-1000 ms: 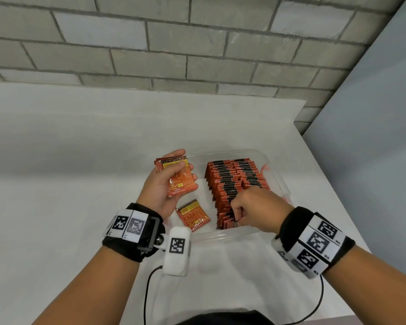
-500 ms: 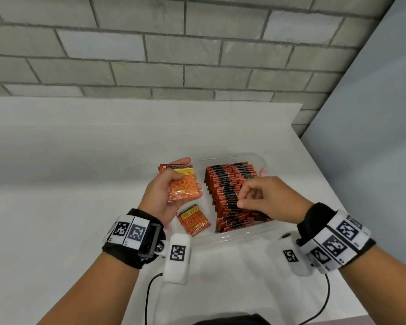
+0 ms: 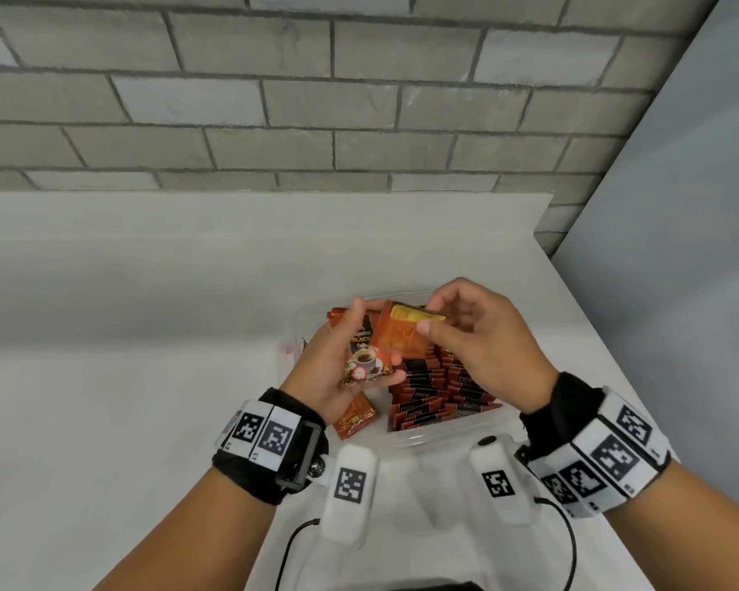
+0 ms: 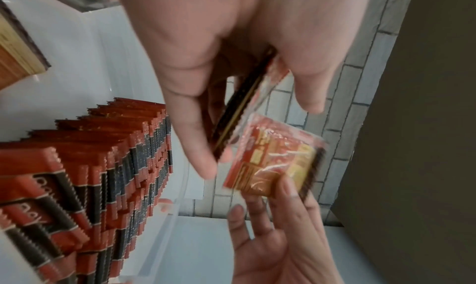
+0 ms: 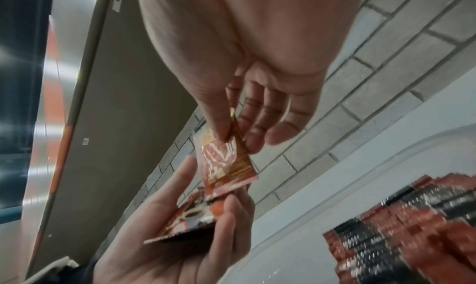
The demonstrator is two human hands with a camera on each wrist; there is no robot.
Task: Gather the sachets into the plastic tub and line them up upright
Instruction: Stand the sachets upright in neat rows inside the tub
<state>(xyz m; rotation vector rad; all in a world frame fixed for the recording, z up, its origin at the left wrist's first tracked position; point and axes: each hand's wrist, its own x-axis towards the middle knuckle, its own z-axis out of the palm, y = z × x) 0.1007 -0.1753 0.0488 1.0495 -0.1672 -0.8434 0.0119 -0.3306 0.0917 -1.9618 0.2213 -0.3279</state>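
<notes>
Right hand up over the plastic tub, thumb and forefinger pinching the top edge of one orange sachet, so it hangs long axis roughly up and down, a little tilted. In the right wrist view the pinch sits right on that sachet's upper corner, the other fingers loosely curled behind it. Its lower end is just meeting the left hand, which grips a small stack of sachets, coffee-cup print facing up, thumb across the top, fingers underneath. Whether the single sachet is free of that stack yet, hard to tell.

Below both hands, the upright row of sachets fills the right side of the tub, packed edge-up and running from the near wall to the far wall. One loose sachet lies flat on the tub floor at the near left corner, under the left wrist.

Here's what matters: the row sits directly beneath and slightly nearer than the right hand, and the pinched sachet already hangs close to upright. The right hand is the nearer one to the row, so a downward move should slot it in. The tub stands near the counter's right edge.
</notes>
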